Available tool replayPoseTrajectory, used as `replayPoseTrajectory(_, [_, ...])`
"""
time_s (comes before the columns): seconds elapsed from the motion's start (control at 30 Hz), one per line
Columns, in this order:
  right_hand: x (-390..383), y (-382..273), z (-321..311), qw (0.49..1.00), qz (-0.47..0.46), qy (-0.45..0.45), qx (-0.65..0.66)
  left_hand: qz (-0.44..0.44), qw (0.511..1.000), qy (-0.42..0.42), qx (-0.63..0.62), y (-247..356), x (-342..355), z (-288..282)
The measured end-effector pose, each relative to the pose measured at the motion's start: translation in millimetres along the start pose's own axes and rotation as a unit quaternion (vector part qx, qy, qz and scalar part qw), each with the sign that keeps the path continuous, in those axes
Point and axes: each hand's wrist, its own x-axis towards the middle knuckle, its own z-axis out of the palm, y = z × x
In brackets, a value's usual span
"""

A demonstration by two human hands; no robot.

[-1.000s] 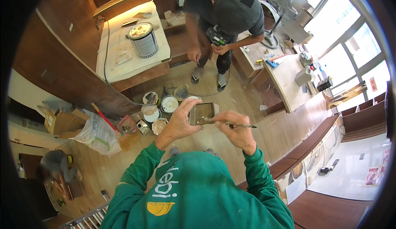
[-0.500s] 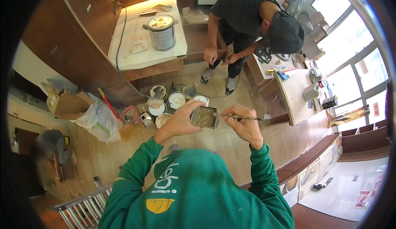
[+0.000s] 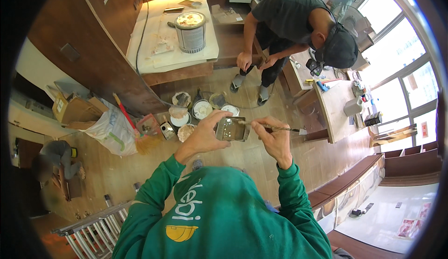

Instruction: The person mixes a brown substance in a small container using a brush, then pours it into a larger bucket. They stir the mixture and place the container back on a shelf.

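Observation:
My left hand [image 3: 204, 137] is closed round the side of a small square metal container [image 3: 227, 140], with the thumb along its near edge. Shiny brownish liquid shows inside it. My right hand [image 3: 274, 143] pinches a slim paintbrush [image 3: 283, 129] near its middle. The handle points right, while the other end reaches over the container's right rim; whether its bristles touch the liquid I cannot tell. Both hands are raised in front of my chest, above the wooden floor.
Several open buckets [image 3: 202, 109] stand beyond my left hand. A large paint tin [image 3: 191, 39] sits on a covered bench. Another person [image 3: 298, 23] bends over ahead, near a worktable [image 3: 333, 105] with tools. A ladder [image 3: 100, 226] lies at lower left, and a second person [image 3: 58, 161] crouches beyond it.
The brush end has moved in over the container's rim, and my right hand has come slightly left. The container's inside now faces me more. The whole view has shifted a little.

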Motion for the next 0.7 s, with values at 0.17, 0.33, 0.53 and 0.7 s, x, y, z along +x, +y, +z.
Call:
replayPoseTrajectory(0.17, [-6, -1, 16, 0.993, -0.119, -0.019, -0.01, -0.007, 1.0, -0.003, 0.003, -2, -3, 0])
replayPoseTrajectory(0.33, [-10, -2, 28, 0.997, -0.072, 0.008, 0.015, 0.015, 1.0, 0.005, 0.01, -7, -6, 0])
replayPoseTrajectory(0.53, [-12, -6, 21, 0.992, 0.057, -0.038, 0.105, 0.007, 0.999, 0.027, 0.015, -17, -15, -8])
replayPoseTrajectory(0.7, [-6, 1, 28, 0.999, 0.012, -0.038, 0.022, 0.027, 0.999, 0.019, 0.026, -19, -17, -3])
